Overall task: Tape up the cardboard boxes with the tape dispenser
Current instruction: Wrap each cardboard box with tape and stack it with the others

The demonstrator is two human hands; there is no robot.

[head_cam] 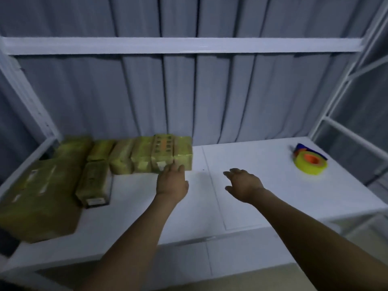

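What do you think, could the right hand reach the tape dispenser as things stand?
Probably yes. The right hand is open and holds nothing, and the tape dispenser lies on the table off to its right, with nothing standing between them.

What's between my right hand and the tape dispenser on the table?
Nothing but bare white table. In the head view, the stretch from your right hand to the tape dispenser holds no box or other thing.
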